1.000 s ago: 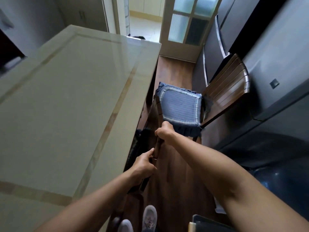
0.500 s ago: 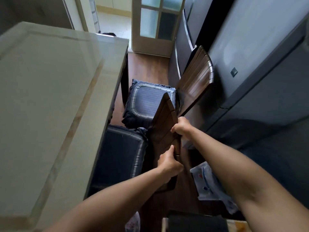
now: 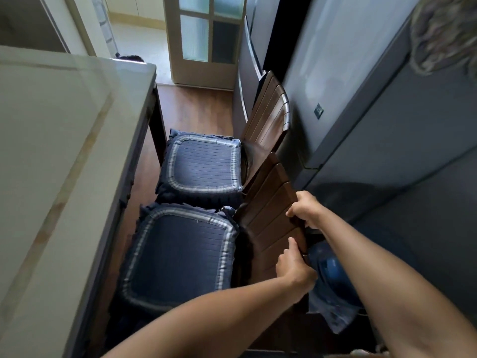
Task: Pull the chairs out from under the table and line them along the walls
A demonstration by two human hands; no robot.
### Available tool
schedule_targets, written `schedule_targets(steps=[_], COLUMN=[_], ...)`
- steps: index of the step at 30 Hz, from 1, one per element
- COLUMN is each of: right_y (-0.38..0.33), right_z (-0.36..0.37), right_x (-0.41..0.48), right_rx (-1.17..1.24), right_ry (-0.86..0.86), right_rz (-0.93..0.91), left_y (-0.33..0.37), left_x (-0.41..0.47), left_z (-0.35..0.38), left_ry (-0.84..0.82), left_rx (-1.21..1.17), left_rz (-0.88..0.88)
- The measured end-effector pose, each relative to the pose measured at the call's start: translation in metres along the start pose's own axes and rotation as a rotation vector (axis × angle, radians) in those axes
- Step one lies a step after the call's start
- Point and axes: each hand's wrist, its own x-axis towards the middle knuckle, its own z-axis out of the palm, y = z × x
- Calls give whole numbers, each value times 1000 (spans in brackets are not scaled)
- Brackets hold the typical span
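Observation:
Two dark wooden chairs with blue cushions stand side by side between the table (image 3: 77, 156) and the grey appliances on the right. The far chair (image 3: 204, 164) has its slatted back against the refrigerator. The near chair (image 3: 178, 251) sits clear of the table edge, its slatted back (image 3: 271, 215) toward the right wall. My right hand (image 3: 305, 209) grips the top rail of that back. My left hand (image 3: 293, 270) holds the same back's near edge, thumb up.
The pale glass-topped table fills the left side. Grey refrigerator fronts (image 3: 361, 120) line the right. A blue water jug in plastic (image 3: 333, 285) sits behind the near chair's back. A glazed door (image 3: 204, 37) stands at the far end of the wooden floor.
The near chair has come fully out from under the table and turned, its back swinging right toward the appliances, beside the far chair. Both hands kept hold of the back.

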Motion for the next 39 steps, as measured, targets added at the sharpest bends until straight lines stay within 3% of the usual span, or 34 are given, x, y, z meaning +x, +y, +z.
schedule_targets(steps=[10, 21, 29, 36, 39], right_y=[16, 27, 21, 14, 7], right_z=[-27, -38, -37, -38, -40], right_x=[42, 71, 64, 55, 47], right_rx=[-23, -106, -152, -110, -105], right_ry=[-24, 64, 66, 42, 120], right_rz=[-6, -38, -18, -1, -41], left_y=[41, 60, 45, 39, 36], left_x=[30, 50, 58, 70, 64], left_z=[33, 48, 28, 6, -6], left_ry=[0, -27, -162, -148, -157], left_rx=[43, -19, -130, -182, -174], left_rz=[-33, -33, 33, 91, 101])
